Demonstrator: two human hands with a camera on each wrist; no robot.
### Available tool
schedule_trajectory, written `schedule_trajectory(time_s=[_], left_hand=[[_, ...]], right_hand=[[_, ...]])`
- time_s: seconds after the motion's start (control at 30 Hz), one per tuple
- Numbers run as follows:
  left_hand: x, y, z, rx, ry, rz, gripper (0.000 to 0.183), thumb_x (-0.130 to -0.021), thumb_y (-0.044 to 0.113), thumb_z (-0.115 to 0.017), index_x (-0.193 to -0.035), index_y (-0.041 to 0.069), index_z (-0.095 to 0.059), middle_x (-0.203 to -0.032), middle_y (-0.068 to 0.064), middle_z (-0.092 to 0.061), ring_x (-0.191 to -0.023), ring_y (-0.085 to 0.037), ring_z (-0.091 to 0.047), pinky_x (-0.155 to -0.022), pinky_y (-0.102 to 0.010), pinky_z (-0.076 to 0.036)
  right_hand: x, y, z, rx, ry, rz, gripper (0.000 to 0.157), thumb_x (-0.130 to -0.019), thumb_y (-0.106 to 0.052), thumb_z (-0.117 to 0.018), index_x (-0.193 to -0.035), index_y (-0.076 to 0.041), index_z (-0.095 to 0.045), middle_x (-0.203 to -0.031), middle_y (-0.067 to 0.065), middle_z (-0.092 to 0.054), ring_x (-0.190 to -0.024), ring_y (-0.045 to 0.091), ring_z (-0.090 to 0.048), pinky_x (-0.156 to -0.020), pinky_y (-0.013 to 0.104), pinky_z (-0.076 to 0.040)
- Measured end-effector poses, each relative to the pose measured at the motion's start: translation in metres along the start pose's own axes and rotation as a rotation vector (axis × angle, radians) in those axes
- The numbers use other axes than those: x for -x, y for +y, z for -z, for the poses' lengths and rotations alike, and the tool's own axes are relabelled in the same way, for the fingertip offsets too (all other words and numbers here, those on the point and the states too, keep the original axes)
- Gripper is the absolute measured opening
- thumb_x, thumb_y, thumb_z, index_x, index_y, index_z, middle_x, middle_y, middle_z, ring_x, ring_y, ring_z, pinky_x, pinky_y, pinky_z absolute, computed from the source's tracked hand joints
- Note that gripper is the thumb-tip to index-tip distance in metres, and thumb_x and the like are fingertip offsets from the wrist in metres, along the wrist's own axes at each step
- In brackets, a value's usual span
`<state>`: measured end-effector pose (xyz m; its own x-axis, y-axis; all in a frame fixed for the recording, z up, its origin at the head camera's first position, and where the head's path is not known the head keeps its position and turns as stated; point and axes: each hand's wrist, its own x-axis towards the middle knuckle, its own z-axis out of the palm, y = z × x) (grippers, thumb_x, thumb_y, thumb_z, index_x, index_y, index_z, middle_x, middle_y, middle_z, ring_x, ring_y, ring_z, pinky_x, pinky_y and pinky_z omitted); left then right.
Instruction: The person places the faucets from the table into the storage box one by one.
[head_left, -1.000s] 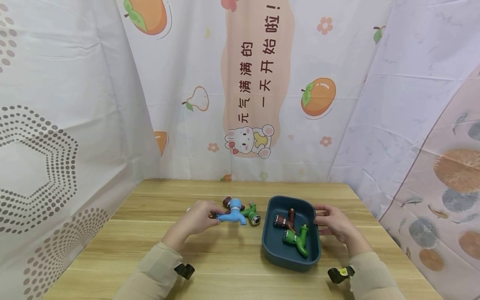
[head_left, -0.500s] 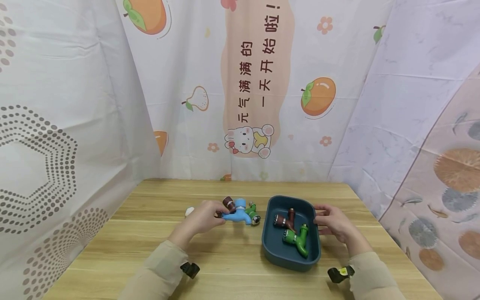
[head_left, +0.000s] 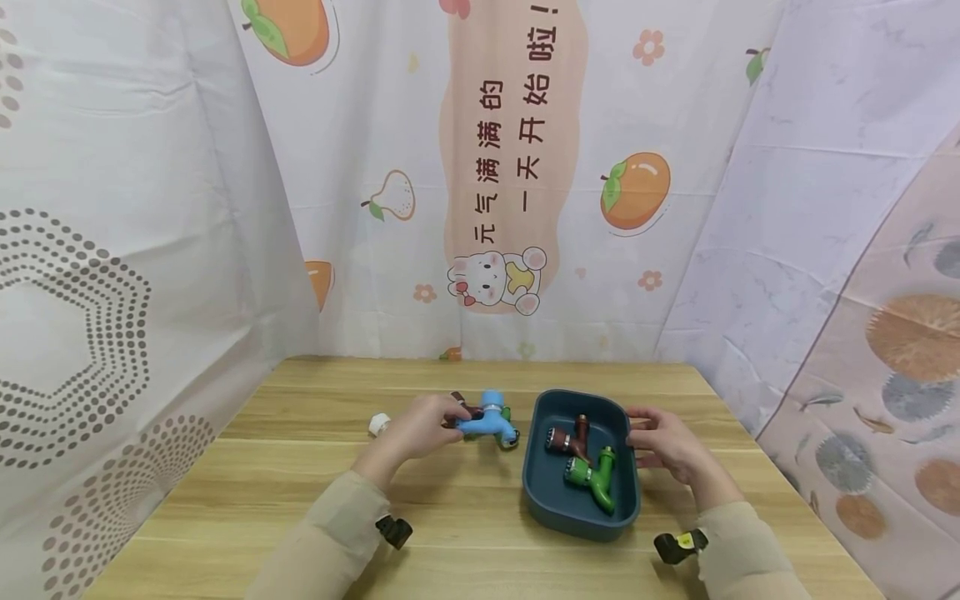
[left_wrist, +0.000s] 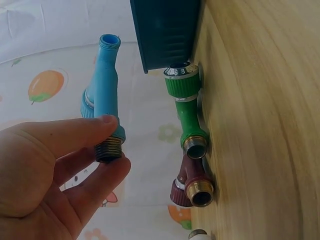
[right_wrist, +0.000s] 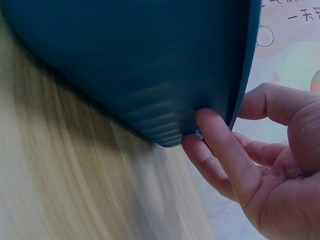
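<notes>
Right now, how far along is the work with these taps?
Apparently done: a brown tap and a green tap lie in the bin. In hand: the left hand pinches a blue tap. Seemingly left: another green tap, another brown tap and a white piece on the table.

The light blue tap (left_wrist: 106, 87), green taps (head_left: 602, 492) and maroon taps (head_left: 581, 448) have silver bands. The tub (head_left: 573, 523) is dark teal, the table (head_left: 465, 533) yellowish with streaky grain, the sleeves (head_left: 322, 537) cream. Orange fruit and pink flowers pattern the white curtain (head_left: 367, 100).
</notes>
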<state>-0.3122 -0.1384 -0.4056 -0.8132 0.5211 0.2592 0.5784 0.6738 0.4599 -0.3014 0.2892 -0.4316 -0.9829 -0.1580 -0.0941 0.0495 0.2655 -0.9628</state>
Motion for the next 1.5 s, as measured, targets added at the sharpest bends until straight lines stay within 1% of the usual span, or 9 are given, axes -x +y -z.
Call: schedule_trajectory(time_s=[0.1, 0.23, 0.33, 0.53, 0.63, 0.73, 1.03, 1.23, 1.5], left_hand=[[-0.004, 0.0, -0.002, 0.001, 0.002, 0.001, 0.019, -0.089, 0.009, -0.079, -0.108, 0.011, -0.079, -0.109, -0.002, -0.071, -0.099, -0.018, -0.065, -0.084, -0.038, -0.055], [-0.01, 0.003, -0.003, 0.024, -0.012, -0.003, 0.019, -0.09, 0.009, -0.078, -0.109, 0.009, -0.079, -0.109, -0.001, -0.072, -0.091, -0.011, -0.064, -0.079, -0.031, -0.055], [-0.013, 0.006, -0.003, 0.046, -0.026, -0.009, 0.019, -0.091, 0.007, -0.077, -0.11, 0.009, -0.079, -0.108, 0.0, -0.073, -0.088, -0.009, -0.063, -0.077, -0.03, -0.055], [-0.02, 0.014, -0.002, 0.069, -0.043, 0.006, 0.019, -0.092, 0.005, -0.075, -0.11, 0.011, -0.079, -0.095, 0.006, -0.071, -0.078, -0.006, -0.062, -0.072, -0.028, -0.054], [-0.024, 0.017, -0.002, 0.075, -0.051, 0.015, 0.019, -0.092, 0.005, -0.075, -0.11, 0.012, -0.079, -0.091, 0.008, -0.07, -0.076, -0.006, -0.062, -0.07, -0.026, -0.054], [-0.028, 0.019, -0.002, 0.071, -0.057, 0.014, 0.019, -0.092, 0.006, -0.075, -0.11, 0.011, -0.079, -0.091, 0.007, -0.07, -0.076, -0.007, -0.062, -0.068, -0.026, -0.054], [-0.039, 0.024, -0.004, 0.045, -0.064, 0.035, 0.02, -0.092, 0.008, -0.076, -0.112, 0.014, -0.079, -0.095, 0.008, -0.071, -0.082, -0.007, -0.063, -0.075, -0.026, -0.054], [-0.048, 0.028, -0.006, 0.034, -0.069, 0.018, 0.019, -0.092, 0.009, -0.077, -0.111, 0.013, -0.08, -0.096, 0.006, -0.072, -0.084, -0.006, -0.064, -0.076, -0.026, -0.055], [-0.063, 0.032, -0.011, 0.008, -0.06, -0.011, 0.019, -0.091, 0.01, -0.078, -0.109, 0.014, -0.08, -0.095, 0.007, -0.072, -0.084, -0.006, -0.064, -0.079, -0.027, -0.055]], right_hand=[[-0.001, 0.0, 0.001, 0.001, -0.001, 0.004, 0.063, -0.093, 0.003, -0.058, -0.15, 0.013, -0.031, -0.127, 0.036, -0.052, -0.097, 0.031, -0.067, -0.074, 0.049, -0.06], [-0.002, 0.002, 0.001, 0.003, -0.002, 0.005, 0.063, -0.094, 0.002, -0.058, -0.15, 0.013, -0.031, -0.127, 0.036, -0.052, -0.098, 0.032, -0.067, -0.074, 0.05, -0.06], [-0.001, 0.001, 0.001, 0.0, -0.004, 0.002, 0.062, -0.095, 0.002, -0.058, -0.15, 0.013, -0.031, -0.127, 0.036, -0.052, -0.099, 0.032, -0.067, -0.075, 0.05, -0.06], [0.0, 0.0, 0.001, -0.002, -0.008, 0.005, 0.062, -0.095, 0.002, -0.058, -0.15, 0.013, -0.031, -0.127, 0.036, -0.052, -0.1, 0.033, -0.067, -0.074, 0.049, -0.06], [0.0, -0.001, 0.0, -0.007, -0.007, 0.003, 0.063, -0.094, 0.002, -0.059, -0.15, 0.012, -0.031, -0.127, 0.035, -0.053, -0.1, 0.033, -0.067, -0.074, 0.049, -0.06], [0.0, -0.001, 0.0, -0.01, -0.003, -0.006, 0.063, -0.094, 0.002, -0.059, -0.15, 0.012, -0.032, -0.127, 0.035, -0.053, -0.099, 0.032, -0.067, -0.075, 0.049, -0.06], [0.0, 0.0, 0.001, 0.001, -0.007, -0.001, 0.063, -0.094, 0.002, -0.058, -0.15, 0.013, -0.03, -0.127, 0.035, -0.052, -0.099, 0.032, -0.067, -0.074, 0.049, -0.06], [-0.001, 0.002, 0.0, 0.004, -0.001, -0.006, 0.062, -0.095, 0.002, -0.058, -0.15, 0.013, -0.031, -0.126, 0.034, -0.053, -0.098, 0.032, -0.067, -0.074, 0.05, -0.06], [-0.002, 0.002, 0.0, 0.012, 0.006, -0.01, 0.063, -0.094, 0.002, -0.058, -0.15, 0.013, -0.032, -0.126, 0.035, -0.053, -0.098, 0.032, -0.067, -0.074, 0.05, -0.06]])
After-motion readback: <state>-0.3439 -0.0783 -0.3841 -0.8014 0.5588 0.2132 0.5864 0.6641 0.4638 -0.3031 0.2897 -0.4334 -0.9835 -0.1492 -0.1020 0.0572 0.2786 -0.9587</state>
